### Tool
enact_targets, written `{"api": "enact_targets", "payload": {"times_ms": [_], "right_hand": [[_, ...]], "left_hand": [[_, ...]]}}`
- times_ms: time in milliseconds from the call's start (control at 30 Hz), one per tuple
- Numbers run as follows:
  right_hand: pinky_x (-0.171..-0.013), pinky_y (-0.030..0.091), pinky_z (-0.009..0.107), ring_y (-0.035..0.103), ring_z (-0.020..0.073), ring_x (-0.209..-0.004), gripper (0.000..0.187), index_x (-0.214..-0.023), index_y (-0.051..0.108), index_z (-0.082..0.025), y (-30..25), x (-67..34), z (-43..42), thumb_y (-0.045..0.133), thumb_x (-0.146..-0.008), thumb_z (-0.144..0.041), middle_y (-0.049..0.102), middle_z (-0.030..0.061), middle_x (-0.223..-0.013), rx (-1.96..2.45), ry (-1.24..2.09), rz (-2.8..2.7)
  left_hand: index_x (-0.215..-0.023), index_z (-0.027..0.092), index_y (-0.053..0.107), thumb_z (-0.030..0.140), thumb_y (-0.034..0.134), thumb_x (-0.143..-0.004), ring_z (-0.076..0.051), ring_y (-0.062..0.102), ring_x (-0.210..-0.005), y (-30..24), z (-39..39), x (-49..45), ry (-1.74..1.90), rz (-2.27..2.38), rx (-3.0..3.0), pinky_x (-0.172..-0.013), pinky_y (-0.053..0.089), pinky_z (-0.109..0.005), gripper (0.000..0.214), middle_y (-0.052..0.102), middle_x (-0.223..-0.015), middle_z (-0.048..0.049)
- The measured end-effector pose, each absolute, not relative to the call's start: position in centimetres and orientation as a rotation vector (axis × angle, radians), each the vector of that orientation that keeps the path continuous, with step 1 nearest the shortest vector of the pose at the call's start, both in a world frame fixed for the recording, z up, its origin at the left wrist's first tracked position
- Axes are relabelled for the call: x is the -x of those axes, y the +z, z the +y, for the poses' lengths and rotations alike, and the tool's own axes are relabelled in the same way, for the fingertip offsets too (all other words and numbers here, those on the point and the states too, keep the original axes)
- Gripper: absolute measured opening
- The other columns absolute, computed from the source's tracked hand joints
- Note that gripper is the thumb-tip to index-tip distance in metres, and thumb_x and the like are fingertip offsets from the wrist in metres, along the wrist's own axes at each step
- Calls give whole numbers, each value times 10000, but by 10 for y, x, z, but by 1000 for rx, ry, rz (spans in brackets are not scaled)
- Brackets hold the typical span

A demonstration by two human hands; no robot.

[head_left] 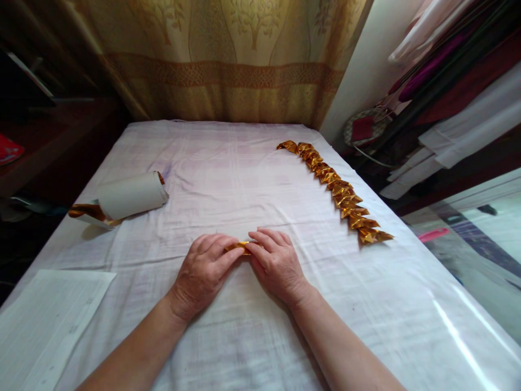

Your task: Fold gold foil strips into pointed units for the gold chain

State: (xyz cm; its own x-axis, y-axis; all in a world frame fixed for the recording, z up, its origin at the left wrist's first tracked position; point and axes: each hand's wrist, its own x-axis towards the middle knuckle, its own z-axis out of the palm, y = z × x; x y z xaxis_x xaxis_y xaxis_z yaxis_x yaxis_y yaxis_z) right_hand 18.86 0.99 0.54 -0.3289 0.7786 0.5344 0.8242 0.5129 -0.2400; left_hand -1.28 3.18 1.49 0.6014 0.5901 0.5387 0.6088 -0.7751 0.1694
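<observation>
A narrow piece of shiny gold foil paper (244, 248) lies on the cloth, pinched at both ends. My left hand (205, 269) has its fingers and thumb closed on its left part. My right hand (279, 263) grips the other end, thumb close to the left thumb. Only a short stretch of the foil shows between the hands; my fingers cover the rest. To the right, folded gold foil pieces (344, 195) form a slanting row. Left of my hands is a roll of white-backed gold foil paper (132, 195), its loose end curling out.
A white sheet of paper (52, 326) lies at the front left of the cloth-covered surface (228, 179). A patterned curtain (228, 70) hangs beyond the far edge. Clothes (468, 119) hang at the right, and a dark shelf (61, 141) stands at the left.
</observation>
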Motion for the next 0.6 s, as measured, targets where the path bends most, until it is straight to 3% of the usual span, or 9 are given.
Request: {"api": "enact_targets", "payload": {"times_ms": [133, 300, 600], "right_hand": [[-888, 449, 383, 607, 225, -1061, 151, -1023, 708, -238, 5, -185, 8, 590, -944, -187, 724, 56, -1125, 1298, -15, -2180], [-883, 470, 375, 618, 221, -1041, 162, -1039, 712, -243, 4, -192, 9, 587, -950, -192, 724, 49, -1136, 1277, 61, -2182], [-878, 493, 360, 634, 205, -1009, 154, -959, 724, -238, -1, -196, 11, 572, -966, -216, 735, 53, -1093, 1265, 97, -2150]], "left_hand": [[-1051, 217, 693, 239, 521, -985, -203, 627, -925, 14, 27, 10, -857, -1003, 2822, -869, 468, -382, 186, 735, -991, -38], [-1079, 194, 682, 214, 454, -1007, -200, 630, -965, 5, 32, 16, -889, -1072, 2844, -846, 509, -338, 240, 725, -1013, -57], [-1077, 194, 672, 200, 481, -993, -186, 631, -986, 5, 34, 18, -972, -1109, 2954, -882, 543, -321, 209, 713, -1027, -59]]}}
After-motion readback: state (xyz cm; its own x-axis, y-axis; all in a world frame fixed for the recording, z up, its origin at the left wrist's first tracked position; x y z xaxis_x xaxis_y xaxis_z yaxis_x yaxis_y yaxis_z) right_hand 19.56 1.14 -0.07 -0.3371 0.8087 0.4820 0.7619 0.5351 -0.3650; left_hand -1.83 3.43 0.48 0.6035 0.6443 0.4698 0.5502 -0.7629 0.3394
